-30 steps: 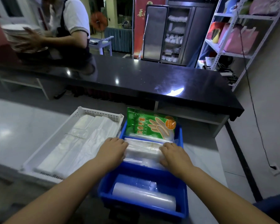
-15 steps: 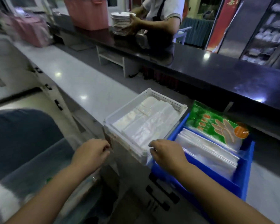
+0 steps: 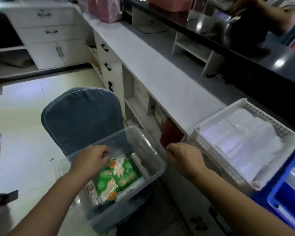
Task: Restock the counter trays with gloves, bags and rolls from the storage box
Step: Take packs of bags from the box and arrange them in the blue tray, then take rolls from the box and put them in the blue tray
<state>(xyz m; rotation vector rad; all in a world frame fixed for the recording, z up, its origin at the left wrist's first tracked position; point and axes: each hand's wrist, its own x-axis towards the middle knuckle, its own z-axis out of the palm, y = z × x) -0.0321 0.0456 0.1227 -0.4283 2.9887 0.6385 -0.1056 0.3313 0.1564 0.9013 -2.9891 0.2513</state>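
Note:
A clear plastic storage box stands on a blue padded chair below the counter. Inside lie green glove packs and a clear roll along the right wall. My left hand is down in the box, fingers curled at the upper edge of the top glove pack; whether it grips the pack is unclear. My right hand hovers in a loose fist, holding nothing, between the box's right rim and the counter front. The white tray of folded clear bags and the blue tray sit on the counter at right.
The white counter runs away to the upper left, with open shelves and drawers under it. A raised black counter lies behind, where a person stands. A pink bag sits at the far end. Pale floor lies left of the chair.
My view has swung left and down from the trays to the storage box. My left hand went down into the box onto the glove packs; my right hand left the tray edge.

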